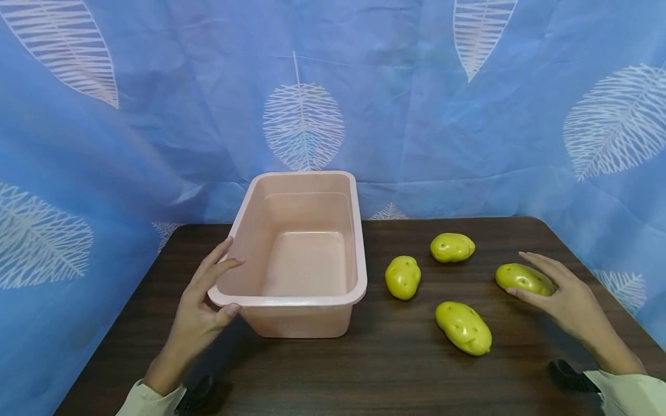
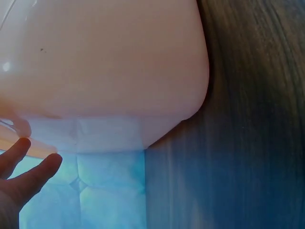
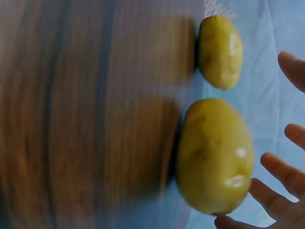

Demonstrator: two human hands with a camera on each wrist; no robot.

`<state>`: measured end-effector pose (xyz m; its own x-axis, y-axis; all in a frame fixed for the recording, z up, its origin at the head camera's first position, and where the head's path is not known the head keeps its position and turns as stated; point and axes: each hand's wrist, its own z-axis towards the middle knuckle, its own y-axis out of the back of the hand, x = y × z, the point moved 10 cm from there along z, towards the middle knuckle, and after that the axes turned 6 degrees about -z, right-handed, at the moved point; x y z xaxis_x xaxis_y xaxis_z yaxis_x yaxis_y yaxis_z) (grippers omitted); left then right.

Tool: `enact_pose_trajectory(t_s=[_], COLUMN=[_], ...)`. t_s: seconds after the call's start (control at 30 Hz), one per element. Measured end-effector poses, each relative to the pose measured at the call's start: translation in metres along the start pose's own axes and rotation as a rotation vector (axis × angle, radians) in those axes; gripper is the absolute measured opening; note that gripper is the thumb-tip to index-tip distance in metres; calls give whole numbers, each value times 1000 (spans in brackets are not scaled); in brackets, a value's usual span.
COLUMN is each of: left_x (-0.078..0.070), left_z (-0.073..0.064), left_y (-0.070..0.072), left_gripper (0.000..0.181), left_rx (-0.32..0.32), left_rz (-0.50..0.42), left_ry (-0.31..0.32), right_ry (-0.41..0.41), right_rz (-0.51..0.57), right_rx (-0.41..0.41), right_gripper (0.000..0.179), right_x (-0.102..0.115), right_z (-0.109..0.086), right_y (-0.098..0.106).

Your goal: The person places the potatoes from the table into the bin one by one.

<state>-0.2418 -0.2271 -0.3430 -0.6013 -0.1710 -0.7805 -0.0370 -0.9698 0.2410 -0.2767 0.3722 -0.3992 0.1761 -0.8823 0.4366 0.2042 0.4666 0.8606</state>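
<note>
A pale pink plastic tub [image 1: 291, 318] stands on the table's left half, with nothing inside. My left hand [image 1: 200, 315] is at its front left corner, fingers spread beside the rim and thumb before the front wall; whether it touches is unclear. In the left wrist view, the fingers [image 2: 35, 176] look straight beside the tub wall [image 2: 105, 62]. Over on the right, my right hand [image 1: 567, 294] reaches over a yellow-green potato [image 1: 522, 278], fingers and thumb extended and parted around it. That potato [image 3: 214, 157] looms large in the right wrist view, beside the spread fingers [image 3: 283, 174].
Three more potatoes lie between tub and right hand: one upright-looking [image 1: 403, 278] near the tub, one farther back [image 1: 452, 247], one nearer the front [image 1: 463, 327]. The dark wooden table [image 1: 364, 375] ends at a blue leaf-patterned cloth [image 1: 395, 115].
</note>
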Motion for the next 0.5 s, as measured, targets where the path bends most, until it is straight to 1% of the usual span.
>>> enact_pose_trajectory(t_s=[0.03, 0.1, 0.2, 0.3, 0.4, 0.5], left_x=[1, 1, 1, -2, -3, -1], left_z=[0, -2, -3, -2, -1, 0], left_y=[1, 2, 3, 3, 2, 1], left_gripper=[62, 61, 60, 59, 59, 60], left_rx=[-9, -24, -30, -30, -31, -33], left_rz=[-30, -76, -120, -122, -122, -149], left_ry=[-5, -36, -81, -123, -143, -151], right_ry=[-8, -25, -48, -55, -51, -48], right_rz=[7, 12, 8, 20, 30, 37], right_rx=[16, 45, 83, 113, 126, 123], right_gripper=[83, 84, 84, 83, 82, 80], right_x=[-3, -10, -20, -27, -31, -34], right_z=[2, 5, 8, 9, 10, 9], right_y=[-2, -5, -8, -12, -14, -17])
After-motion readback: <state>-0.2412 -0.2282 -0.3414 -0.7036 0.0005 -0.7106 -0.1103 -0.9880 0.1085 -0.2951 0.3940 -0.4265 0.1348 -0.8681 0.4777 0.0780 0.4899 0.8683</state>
